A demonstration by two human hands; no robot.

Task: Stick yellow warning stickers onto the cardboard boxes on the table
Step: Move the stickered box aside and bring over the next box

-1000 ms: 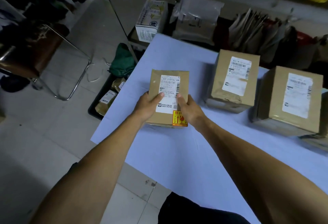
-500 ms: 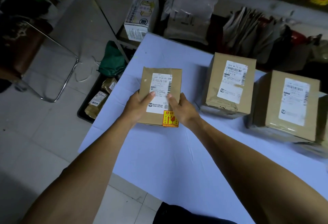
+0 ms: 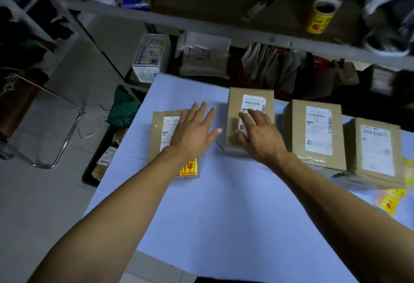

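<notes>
Neither grip holds anything: the left hand [image 3: 194,133] is spread flat with fingers splayed above the right part of the leftmost box [image 3: 173,142], and the right hand [image 3: 259,136] reaches with loosely opened fingers over the near half of the second box [image 3: 249,118]. The leftmost box lies flat near the left edge of the table [image 3: 224,215] and already carries a yellow warning sticker [image 3: 189,168] at its near right corner, so it looks finished. The second box, a third box [image 3: 313,134] and a fourth box [image 3: 376,152] stand in a row to the right, white labels up and no sticker visible on top, probably lined up for the same treatment. A strip of stickers [image 3: 389,197] lies at the table's right edge, within the right hand's reach. A sticker roll [image 3: 320,15] sits on the shelf [image 3: 201,23] behind.
</notes>
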